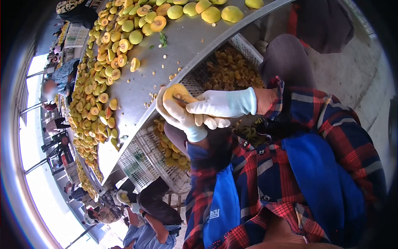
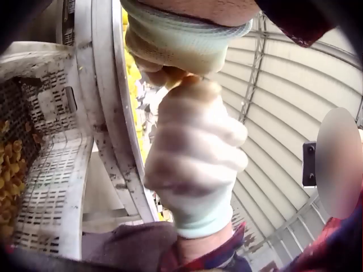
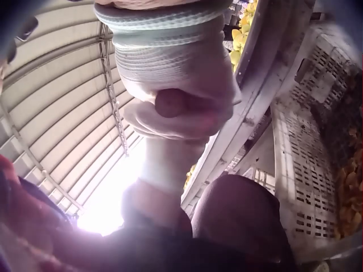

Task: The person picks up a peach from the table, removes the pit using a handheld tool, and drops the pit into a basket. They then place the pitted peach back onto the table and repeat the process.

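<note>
My left hand (image 1: 181, 114), in a white knit glove, holds a halved yellow fruit (image 1: 173, 92) with its cut face turned up. My gloved right hand (image 1: 219, 103) grips a small tool, whose round brown handle end (image 3: 170, 103) pokes out of the fist in the right wrist view. Its thin dark metal tip (image 1: 179, 100) lies in the hollow of the fruit half; the tip's full shape is hidden. Both hands meet above my lap, beside the metal table's edge. In the left wrist view the left hand's (image 2: 195, 144) curled fingers hide most of the fruit.
Many halved yellow fruits (image 1: 103, 74) are heaped on the metal table (image 1: 141, 91), with loose seeds near its edge. Below stand a crate (image 1: 244, 45) of brownish scraps and a white crate (image 1: 145, 153) holding yellow pieces. Other people sit along the table, one with gloved hands (image 1: 123, 197).
</note>
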Tool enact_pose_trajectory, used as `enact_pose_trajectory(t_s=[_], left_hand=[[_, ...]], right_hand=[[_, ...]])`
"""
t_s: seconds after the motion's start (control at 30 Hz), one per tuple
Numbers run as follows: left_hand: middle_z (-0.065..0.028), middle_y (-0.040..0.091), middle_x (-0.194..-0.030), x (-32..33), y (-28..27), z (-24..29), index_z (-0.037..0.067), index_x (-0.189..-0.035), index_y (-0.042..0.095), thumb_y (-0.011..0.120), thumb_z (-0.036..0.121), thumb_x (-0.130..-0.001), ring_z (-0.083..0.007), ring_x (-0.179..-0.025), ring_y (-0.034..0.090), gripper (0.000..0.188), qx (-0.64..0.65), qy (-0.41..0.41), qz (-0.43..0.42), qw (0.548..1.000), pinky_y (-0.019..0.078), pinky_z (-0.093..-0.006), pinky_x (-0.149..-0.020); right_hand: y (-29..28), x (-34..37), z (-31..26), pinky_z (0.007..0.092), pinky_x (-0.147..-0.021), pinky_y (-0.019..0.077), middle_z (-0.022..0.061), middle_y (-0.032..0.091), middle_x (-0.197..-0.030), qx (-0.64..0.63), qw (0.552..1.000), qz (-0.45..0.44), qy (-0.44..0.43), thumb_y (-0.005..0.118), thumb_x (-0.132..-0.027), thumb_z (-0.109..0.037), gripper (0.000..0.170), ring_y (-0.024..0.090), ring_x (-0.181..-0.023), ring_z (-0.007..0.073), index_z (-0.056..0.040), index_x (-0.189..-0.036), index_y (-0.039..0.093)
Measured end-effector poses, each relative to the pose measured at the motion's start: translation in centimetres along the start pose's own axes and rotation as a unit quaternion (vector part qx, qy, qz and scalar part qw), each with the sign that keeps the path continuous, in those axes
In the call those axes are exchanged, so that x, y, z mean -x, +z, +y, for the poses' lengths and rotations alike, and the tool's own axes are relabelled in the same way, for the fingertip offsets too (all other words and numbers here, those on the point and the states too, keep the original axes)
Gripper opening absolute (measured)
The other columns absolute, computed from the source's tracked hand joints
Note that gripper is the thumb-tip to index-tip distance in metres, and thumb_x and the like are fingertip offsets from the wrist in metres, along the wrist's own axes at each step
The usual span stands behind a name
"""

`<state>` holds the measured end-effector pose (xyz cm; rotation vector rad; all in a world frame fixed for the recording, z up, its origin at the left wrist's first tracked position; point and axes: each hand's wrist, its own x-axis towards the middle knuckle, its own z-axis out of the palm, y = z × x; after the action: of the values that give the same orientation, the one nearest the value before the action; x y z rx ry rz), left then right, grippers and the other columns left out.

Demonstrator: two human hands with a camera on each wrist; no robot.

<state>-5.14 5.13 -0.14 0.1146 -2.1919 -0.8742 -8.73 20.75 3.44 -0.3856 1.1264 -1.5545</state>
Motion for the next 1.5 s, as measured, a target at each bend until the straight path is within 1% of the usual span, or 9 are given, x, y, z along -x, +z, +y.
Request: enact_pose_trajectory(t_s=[0.4,0.6,0.7,0.93,1.1,1.2,1.3,1.4,1.5], left_hand=[[-0.0123,0.053,-0.125,-0.8,1.3,0.9,-0.001,-0.130,0.047,0.047,0.046,-0.098,-0.0230,-0.108,0.055,0.057,0.240,-0.060,0.018,0.969,0.0430,-0.0359,-0.096],[-0.0179,0.064,-0.109,-4.6,-1.4,2.0,-0.002,-0.122,0.053,0.041,0.044,-0.101,-0.0207,-0.087,0.061,0.052,0.284,-0.186,-0.217,0.915,0.0508,-0.0329,-0.082],[-0.0164,0.064,-0.106,-3.6,-0.5,1.8,-0.001,-0.117,0.055,0.041,0.039,-0.102,-0.0193,-0.084,0.061,0.045,0.360,-0.274,-0.129,0.882,0.0509,-0.0309,-0.076],[-0.0141,0.063,-0.101,-2.4,2.3,1.3,0.001,-0.114,0.058,0.049,0.025,-0.098,-0.0163,-0.074,0.060,0.030,0.329,-0.144,0.031,0.933,0.0522,-0.0261,-0.064],[-0.0151,0.064,-0.095,-3.1,1.1,1.1,0.001,-0.110,0.058,0.044,0.031,-0.100,-0.0216,-0.080,0.063,0.035,0.143,-0.082,-0.019,0.986,0.0530,-0.0322,-0.073],[-0.0166,0.065,-0.095,-3.7,-0.1,-0.4,0.000,-0.111,0.058,0.043,0.035,-0.100,-0.0232,-0.081,0.064,0.040,0.272,-0.168,-0.128,0.939,0.0534,-0.0330,-0.073],[-0.0183,0.065,-0.095,-4.3,-1.6,0.2,-0.001,-0.111,0.057,0.040,0.042,-0.101,-0.0235,-0.078,0.064,0.047,0.407,-0.357,-0.256,0.801,0.0536,-0.0349,-0.074],[-0.0188,0.065,-0.093,-5.1,-2.3,0.4,-0.002,-0.110,0.058,0.040,0.042,-0.101,-0.0238,-0.079,0.063,0.048,0.326,-0.344,-0.301,0.828,0.0529,-0.0354,-0.075],[-0.0135,0.065,-0.099,-3.5,-0.3,1.7,-0.002,-0.104,0.062,0.042,0.033,-0.100,-0.0201,-0.083,0.061,0.040,0.155,-0.156,-0.117,0.969,0.0510,-0.0343,-0.074]], right_hand=[[-0.3,-0.2,0.5,0.0223,-0.032,0.0271,-0.0011,0.038,-0.048,-0.306,0.945,-0.115,0.025,0.033,-0.104,-0.048,0.051,0.031,-0.033,0.0070,-0.0054,-0.086,0.054],[-1.5,0.1,-0.7,0.0242,-0.035,0.0357,0.0042,0.053,-0.058,-0.010,1.000,0.018,0.022,0.045,-0.100,-0.048,0.052,0.045,-0.039,0.0088,-0.0010,-0.085,0.059],[-0.5,-0.4,0.0,0.0249,-0.037,0.0382,0.0057,0.056,-0.059,-0.003,0.999,0.040,0.013,0.047,-0.099,-0.047,0.051,0.049,-0.041,0.0098,0.0003,-0.086,0.060],[-0.5,-0.8,0.0,0.0236,-0.032,0.0351,0.0027,0.050,-0.054,-0.172,0.984,0.001,0.050,0.049,-0.100,-0.044,0.047,0.044,-0.035,0.0091,-0.0025,-0.081,0.058],[-1.0,-0.6,-0.8,0.0237,-0.040,0.0386,0.0000,0.052,-0.059,0.006,0.999,0.015,0.035,0.047,-0.099,-0.049,0.048,0.046,-0.042,0.0071,-0.0050,-0.084,0.058],[-1.1,0.0,-1.5,0.0239,-0.040,0.0393,0.0001,0.052,-0.059,0.065,0.996,0.029,0.049,0.048,-0.099,-0.049,0.048,0.047,-0.044,0.0070,-0.0047,-0.084,0.058],[-1.3,0.2,-1.6,0.0237,-0.041,0.0398,0.0012,0.053,-0.060,0.086,0.993,0.016,0.076,0.049,-0.098,-0.049,0.049,0.048,-0.045,0.0074,-0.0035,-0.085,0.059],[-1.1,-0.2,-0.6,0.0235,-0.040,0.0399,0.0024,0.054,-0.061,0.030,0.996,-0.005,0.080,0.049,-0.098,-0.048,0.048,0.048,-0.045,0.0077,-0.0025,-0.086,0.060],[-0.4,-0.3,-0.7,0.0227,-0.038,0.0381,0.0030,0.053,-0.059,0.008,0.998,0.014,0.064,0.050,-0.098,-0.047,0.047,0.046,-0.042,0.0076,-0.0022,-0.086,0.059]])
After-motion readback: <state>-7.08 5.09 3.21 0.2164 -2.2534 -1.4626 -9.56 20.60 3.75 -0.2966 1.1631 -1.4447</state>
